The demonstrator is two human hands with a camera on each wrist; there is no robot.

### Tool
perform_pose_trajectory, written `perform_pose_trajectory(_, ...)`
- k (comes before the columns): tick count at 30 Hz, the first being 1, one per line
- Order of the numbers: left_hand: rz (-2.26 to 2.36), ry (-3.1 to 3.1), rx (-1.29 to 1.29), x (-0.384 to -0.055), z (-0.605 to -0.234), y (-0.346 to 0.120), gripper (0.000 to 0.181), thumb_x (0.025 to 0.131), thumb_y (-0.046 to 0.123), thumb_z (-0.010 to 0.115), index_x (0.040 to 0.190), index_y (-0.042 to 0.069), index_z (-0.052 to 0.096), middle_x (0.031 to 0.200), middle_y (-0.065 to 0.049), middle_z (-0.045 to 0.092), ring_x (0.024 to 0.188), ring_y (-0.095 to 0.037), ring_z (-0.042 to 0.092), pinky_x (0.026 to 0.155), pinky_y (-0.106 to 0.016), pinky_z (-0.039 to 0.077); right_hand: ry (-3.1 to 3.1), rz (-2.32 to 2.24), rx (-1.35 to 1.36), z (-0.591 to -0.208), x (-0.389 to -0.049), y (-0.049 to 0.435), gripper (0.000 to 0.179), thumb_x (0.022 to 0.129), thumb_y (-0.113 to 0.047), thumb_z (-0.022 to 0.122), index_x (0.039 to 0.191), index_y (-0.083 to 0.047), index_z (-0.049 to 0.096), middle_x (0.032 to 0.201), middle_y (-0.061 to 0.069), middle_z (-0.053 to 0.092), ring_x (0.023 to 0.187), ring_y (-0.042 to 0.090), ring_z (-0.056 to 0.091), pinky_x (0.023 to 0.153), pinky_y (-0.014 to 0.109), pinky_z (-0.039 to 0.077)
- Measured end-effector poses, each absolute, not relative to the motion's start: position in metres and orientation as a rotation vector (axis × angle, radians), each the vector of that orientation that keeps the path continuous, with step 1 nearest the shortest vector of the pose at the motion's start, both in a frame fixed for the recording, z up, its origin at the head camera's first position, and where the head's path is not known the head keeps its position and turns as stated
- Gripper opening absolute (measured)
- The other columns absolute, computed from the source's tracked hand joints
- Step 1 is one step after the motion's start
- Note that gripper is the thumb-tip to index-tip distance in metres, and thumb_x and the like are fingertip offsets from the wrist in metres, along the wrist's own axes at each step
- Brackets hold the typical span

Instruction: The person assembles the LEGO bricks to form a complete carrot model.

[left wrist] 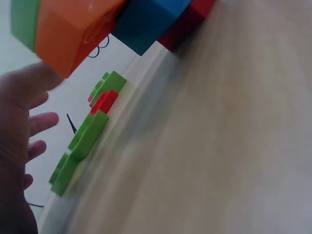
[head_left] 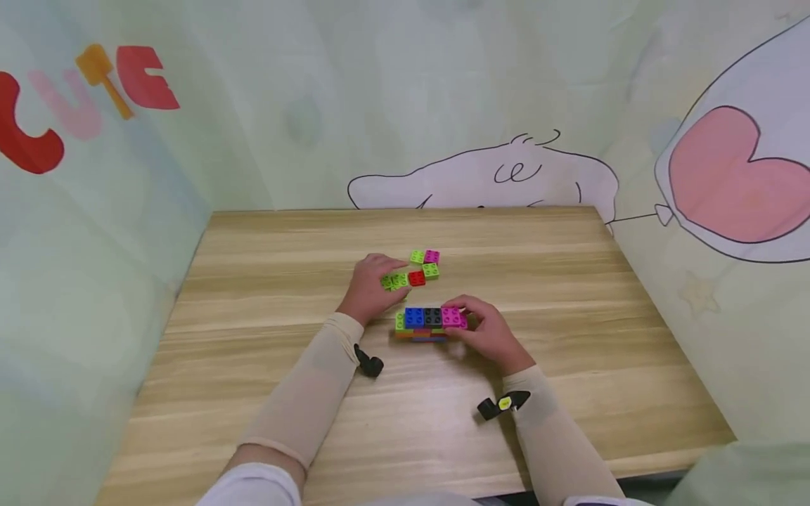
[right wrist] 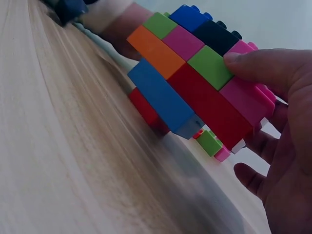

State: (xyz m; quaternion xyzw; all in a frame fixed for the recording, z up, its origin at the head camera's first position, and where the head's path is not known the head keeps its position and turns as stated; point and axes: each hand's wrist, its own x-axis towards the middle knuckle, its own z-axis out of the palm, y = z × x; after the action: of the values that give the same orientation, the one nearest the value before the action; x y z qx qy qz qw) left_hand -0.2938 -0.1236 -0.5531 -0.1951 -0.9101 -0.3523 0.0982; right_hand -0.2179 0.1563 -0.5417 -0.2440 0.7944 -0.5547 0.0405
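A built stack of toy building bricks point(head_left: 414, 320) stands at mid-table, with blue, black and pink bricks along its top. Its lower layers show orange, red, green and blue in the right wrist view. My right hand point(head_left: 489, 332) grips the stack's right end, the thumb point(right wrist: 263, 66) against its near side. My left hand point(head_left: 370, 287) hovers by two lime green bricks point(head_left: 399, 281) left of a red brick point(head_left: 417, 278). Its fingers point(left wrist: 43, 123) are spread apart in the left wrist view, with nothing visibly held.
Behind the red brick lie more loose pieces: a green brick point(head_left: 430, 270), another green brick point(head_left: 417, 256) and a pink brick point(head_left: 432, 256). The wooden table point(head_left: 285, 260) meets a printed cloth backdrop point(head_left: 266, 140) at its back and sides. A small black camera sits on each wrist.
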Motion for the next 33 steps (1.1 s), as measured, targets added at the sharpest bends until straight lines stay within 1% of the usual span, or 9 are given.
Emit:
perform_pose_trajectory(4,-0.802,-2.818,-0.612,-0.302,-0.55,-0.112,0.053,0.089,0.052,0.076,0.135,0.027,0.07,0.132,0.003,0.07,0.131,-0.026,0.051,0.117,-0.054,0.028,2.389,-1.716,-0.777,-0.542,-0.216,0.154,0.032,0.089,-0.009,0.082,0.118,-0.015,0.072,0.115,0.002,0.071,0.105,0.021,0.062,0.092,0.034,0.049)
perform_pose_trajectory(7,-0.684,-2.882,-0.615,-0.307,-0.549,-0.102,0.055,0.089,0.054,0.074,0.137,0.028,0.069,0.134,0.003,0.069,0.129,-0.024,0.052,0.117,-0.053,0.028,2.369,-1.73,-0.792,-0.544,-0.215,0.152,0.032,0.088,-0.006,0.082,0.118,-0.015,0.072,0.114,0.003,0.071,0.106,0.021,0.062,0.094,0.036,0.048)
perform_pose_trajectory(10,-0.639,-2.911,-0.605,-0.312,-0.55,-0.095,0.054,0.09,0.053,0.074,0.136,0.026,0.07,0.132,0.003,0.07,0.126,-0.024,0.054,0.115,-0.052,0.03,2.364,-1.732,-0.801,-0.547,-0.215,0.151,0.033,0.087,-0.004,0.082,0.117,-0.013,0.072,0.113,0.004,0.071,0.106,0.021,0.062,0.095,0.036,0.047)
perform_pose_trajectory(16,-0.682,-2.867,-0.55,-0.319,-0.556,-0.09,0.043,0.09,0.047,0.076,0.127,0.024,0.075,0.122,0.005,0.074,0.114,-0.023,0.057,0.109,-0.051,0.033,2.365,-1.712,-0.818,-0.538,-0.21,0.147,0.033,0.087,0.001,0.08,0.118,-0.007,0.071,0.113,0.008,0.071,0.105,0.02,0.063,0.096,0.036,0.047)
perform_pose_trajectory(19,-0.747,-2.802,-0.501,-0.316,-0.555,-0.094,0.041,0.09,0.047,0.075,0.125,0.025,0.076,0.122,0.006,0.074,0.115,-0.022,0.057,0.11,-0.051,0.032,2.356,-1.723,-0.839,-0.526,-0.206,0.144,0.032,0.087,0.002,0.08,0.117,-0.005,0.071,0.112,0.008,0.072,0.104,0.02,0.063,0.096,0.04,0.047)
perform_pose_trajectory(24,-1.038,-2.554,-0.476,-0.288,-0.543,-0.107,0.036,0.089,0.035,0.079,0.123,0.023,0.075,0.122,0.004,0.074,0.121,-0.022,0.056,0.112,-0.052,0.031,2.361,-1.721,-0.841,-0.513,-0.201,0.143,0.031,0.088,0.001,0.079,0.117,-0.005,0.071,0.113,0.009,0.072,0.105,0.02,0.063,0.097,0.042,0.048)
perform_pose_trajectory(26,-1.17,-2.398,-0.537,-0.271,-0.539,-0.113,0.033,0.088,0.026,0.08,0.121,0.019,0.075,0.119,0.002,0.074,0.12,-0.023,0.057,0.111,-0.05,0.034,2.374,-1.719,-0.823,-0.512,-0.201,0.144,0.031,0.088,0.002,0.079,0.117,-0.005,0.071,0.114,0.009,0.072,0.106,0.02,0.063,0.097,0.041,0.048)
perform_pose_trajectory(29,-1.276,-2.181,-0.688,-0.245,-0.537,-0.118,0.028,0.086,0.017,0.08,0.114,0.015,0.076,0.113,-0.001,0.073,0.115,-0.024,0.059,0.107,-0.047,0.039,2.39,-1.715,-0.79,-0.512,-0.201,0.146,0.031,0.088,0.002,0.079,0.117,-0.005,0.071,0.114,0.01,0.072,0.106,0.021,0.063,0.097,0.04,0.048)
perform_pose_trajectory(33,-1.294,-2.056,-0.87,-0.219,-0.539,-0.119,0.024,0.084,0.015,0.081,0.107,0.012,0.078,0.109,-0.005,0.072,0.111,-0.026,0.059,0.104,-0.047,0.04,2.418,-1.69,-0.767,-0.511,-0.203,0.149,0.031,0.088,0.001,0.079,0.117,-0.005,0.071,0.115,0.009,0.072,0.107,0.021,0.063,0.098,0.04,0.048)
